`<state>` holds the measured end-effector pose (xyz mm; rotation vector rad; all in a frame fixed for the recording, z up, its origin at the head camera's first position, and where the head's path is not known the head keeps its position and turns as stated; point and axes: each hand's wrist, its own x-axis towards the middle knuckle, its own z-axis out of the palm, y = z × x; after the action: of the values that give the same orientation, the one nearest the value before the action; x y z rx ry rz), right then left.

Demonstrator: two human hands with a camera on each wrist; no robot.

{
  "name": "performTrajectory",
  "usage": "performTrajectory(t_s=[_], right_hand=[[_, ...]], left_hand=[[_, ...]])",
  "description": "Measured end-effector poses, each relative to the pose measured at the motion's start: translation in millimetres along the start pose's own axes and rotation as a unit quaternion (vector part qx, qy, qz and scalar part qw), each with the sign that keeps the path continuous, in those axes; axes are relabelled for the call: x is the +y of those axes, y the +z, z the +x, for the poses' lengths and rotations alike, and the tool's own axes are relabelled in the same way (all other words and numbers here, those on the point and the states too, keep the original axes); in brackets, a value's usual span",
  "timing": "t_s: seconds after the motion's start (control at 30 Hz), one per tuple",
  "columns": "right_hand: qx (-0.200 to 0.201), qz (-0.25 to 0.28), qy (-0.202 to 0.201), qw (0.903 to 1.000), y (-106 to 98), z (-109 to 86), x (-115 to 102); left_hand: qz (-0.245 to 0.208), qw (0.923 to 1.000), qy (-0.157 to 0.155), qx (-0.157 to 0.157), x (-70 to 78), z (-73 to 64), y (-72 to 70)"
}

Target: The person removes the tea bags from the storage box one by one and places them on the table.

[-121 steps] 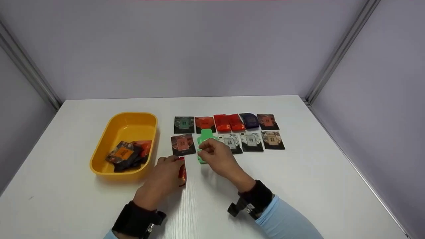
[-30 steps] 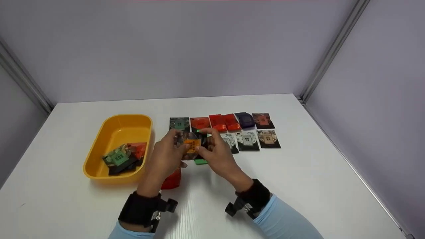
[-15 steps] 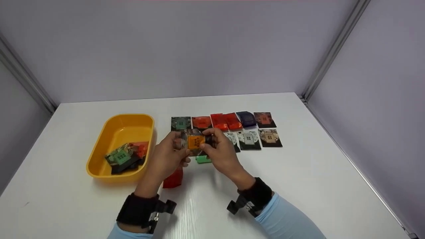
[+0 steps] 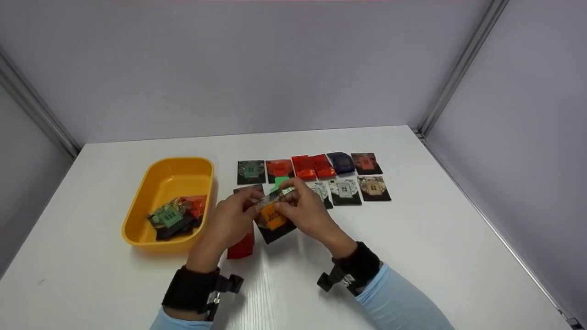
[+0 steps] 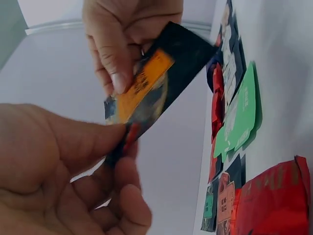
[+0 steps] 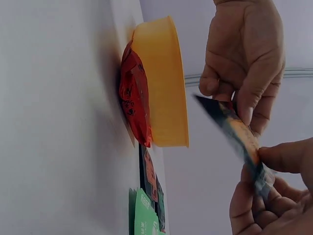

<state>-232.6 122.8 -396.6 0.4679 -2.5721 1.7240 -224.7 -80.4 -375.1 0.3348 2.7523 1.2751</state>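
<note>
Both hands hold a flat black sachet with an orange label (image 4: 274, 220) above the middle of the table. My left hand (image 4: 227, 223) pinches its upper left end between thumb and fingers. On the other side my right hand (image 4: 312, 216) grips it, the thumb lying on the orange label. The sachet is tilted, its black end pointing down toward me; in the left wrist view the sachet (image 5: 166, 68) is slightly blurred. Below the left hand lies a shiny red packet (image 4: 241, 246). A green die-cut card (image 4: 281, 180) is partly hidden behind the hands.
To the left stands a yellow tray (image 4: 130, 230) with several sachets, a green-labelled sachet (image 4: 168, 217) on top. Two rows lie behind the hands, among them red foil packets (image 4: 304, 167), a dark purple packet (image 4: 341, 163), a white-labelled sachet (image 4: 345, 191) and a tan-labelled sachet (image 4: 374, 188).
Four seconds ago the left hand was at the red packet and the orange-labelled sachet lay in the tray. Both hands now hold that sachet, and within the last half second it has turned, black end downward.
</note>
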Motion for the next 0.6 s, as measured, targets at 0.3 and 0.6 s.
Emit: performTrajectory(t_s=[0.3, 0.6], right_hand=[[-0.02, -0.03, -0.029, 0.9989, 5.9, -11.7, 11.0], [-0.006, -0.103, 0.047, 0.9936, 1.6, -25.7, 43.0]], left_hand=[[-0.008, 0.9993, -0.029, 0.023, -8.1, -2.5, 1.0], [0.271, 0.9611, 0.055, 0.01, -32.4, -20.5, 16.4]])
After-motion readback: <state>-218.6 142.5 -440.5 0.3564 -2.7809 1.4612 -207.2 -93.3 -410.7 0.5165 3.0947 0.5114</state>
